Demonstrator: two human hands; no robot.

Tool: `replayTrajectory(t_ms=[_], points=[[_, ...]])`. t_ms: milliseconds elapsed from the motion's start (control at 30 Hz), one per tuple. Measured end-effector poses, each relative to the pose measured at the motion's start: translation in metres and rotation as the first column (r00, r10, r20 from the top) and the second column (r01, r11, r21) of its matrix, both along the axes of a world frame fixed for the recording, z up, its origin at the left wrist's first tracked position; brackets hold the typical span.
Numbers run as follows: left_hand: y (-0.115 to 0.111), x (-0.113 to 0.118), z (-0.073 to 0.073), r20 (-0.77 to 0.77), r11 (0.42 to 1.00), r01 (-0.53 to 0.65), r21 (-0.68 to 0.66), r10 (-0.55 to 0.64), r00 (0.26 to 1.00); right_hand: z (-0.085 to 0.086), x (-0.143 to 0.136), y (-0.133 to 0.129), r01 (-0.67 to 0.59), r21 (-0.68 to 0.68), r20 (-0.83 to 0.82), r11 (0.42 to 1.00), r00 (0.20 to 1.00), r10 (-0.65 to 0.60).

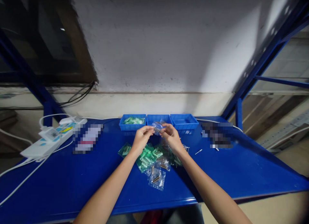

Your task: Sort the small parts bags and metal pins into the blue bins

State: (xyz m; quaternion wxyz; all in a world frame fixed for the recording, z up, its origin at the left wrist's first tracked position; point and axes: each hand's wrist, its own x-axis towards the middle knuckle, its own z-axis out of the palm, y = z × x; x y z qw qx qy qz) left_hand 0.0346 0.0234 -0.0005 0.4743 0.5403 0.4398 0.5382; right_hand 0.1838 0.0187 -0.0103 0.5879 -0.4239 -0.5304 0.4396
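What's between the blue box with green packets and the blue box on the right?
A third blue box, partly hidden behind the held clear packet, in the head view.

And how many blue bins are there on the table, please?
3, in a row: left bin with green packets, middle bin partly hidden from view, right bin.

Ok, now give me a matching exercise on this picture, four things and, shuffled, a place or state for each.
Column one:
1. Left hand
2. Power strip
3. Leftmost blue bin
4. Small white stick

Column two:
A. Green packets lie inside it
B. On the table, right of the right hand
C. Fingers on a clear packet
D. At the table's left, cables running from it

Pairs: 1-C, 2-D, 3-A, 4-B
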Motion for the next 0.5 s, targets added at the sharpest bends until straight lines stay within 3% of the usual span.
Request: replayTrajectory(t_ms=[200,333,500], points=[[0.0002,-0.0005,-0.0005,-0.018,1.000,-0.011,-0.001,0.011,1.000,0.0041,-0.0002,-0.0015,-0.045,-0.098,0.022,0.994,0.999,0.047],[0.0003,-0.0009,-0.0010,-0.044,1.000,-0.003,-0.010,0.003,0.999,0.0050,0.0028,-0.0021,-0.029,-0.075,0.082,0.997,0.996,0.035],[0.0001,0.0003,-0.0028,-0.113,0.995,0.094,-0.040,-0.097,0.989,0.0054,0.0029,-0.0019,0.011,-0.035,0.109,0.999,0.994,-0.007]])
